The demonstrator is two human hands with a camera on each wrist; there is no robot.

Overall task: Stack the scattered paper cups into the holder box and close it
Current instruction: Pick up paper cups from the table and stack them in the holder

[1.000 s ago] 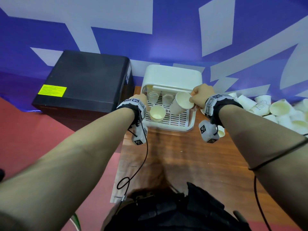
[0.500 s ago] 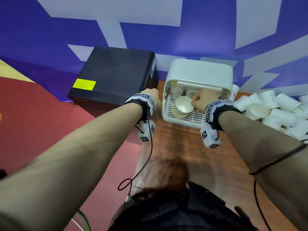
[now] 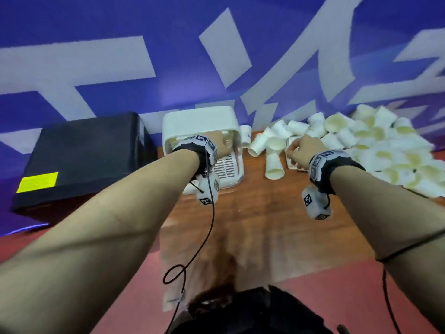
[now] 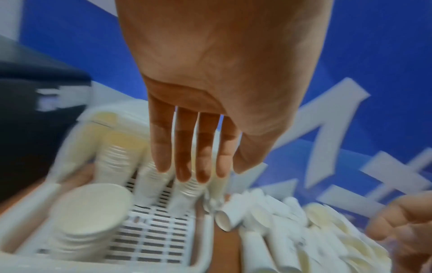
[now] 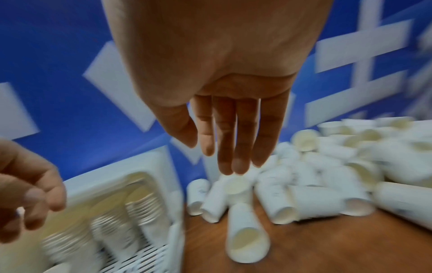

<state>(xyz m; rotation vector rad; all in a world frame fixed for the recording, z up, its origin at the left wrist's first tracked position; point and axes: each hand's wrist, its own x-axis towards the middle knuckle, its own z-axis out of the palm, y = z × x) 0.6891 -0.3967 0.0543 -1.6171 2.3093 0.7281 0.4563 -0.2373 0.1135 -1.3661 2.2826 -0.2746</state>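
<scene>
- Since half a second ago: right hand (image 3: 299, 150) gone from the mouth of the holder box (image 3: 199, 121) across to the heap of loose paper cups (image 3: 361, 141) on the right; the cup it carried no longer in its fingers, presumably now on the short stack (image 4: 91, 218) at the front of the slotted tray (image 3: 226, 167); left hand (image 3: 220, 143) shifted from the box's left side to over its opening.
- Holder box at the back edge of the wooden table (image 3: 252, 225), against the blue wall, lid up and open.
- Inside, by the wrist views: several nested columns (image 5: 140, 208) of cups leaning at the back, plus the short front stack.
- Judged from this: well under way, far from finished; a big scatter of cups along the table's back-right, lid not yet shut.
- Right hand: palm down, fingers (image 5: 236, 147) straight and close together, tips just above a cup lying on its side (image 5: 233, 184); nothing gripped.
- Left hand: fingers (image 4: 194, 147) extended with narrow gaps, hovering above the columns, holding nothing; contact with the cups impossible to tell through the blur.
- Black case (image 3: 79, 155) just left of the box.
</scene>
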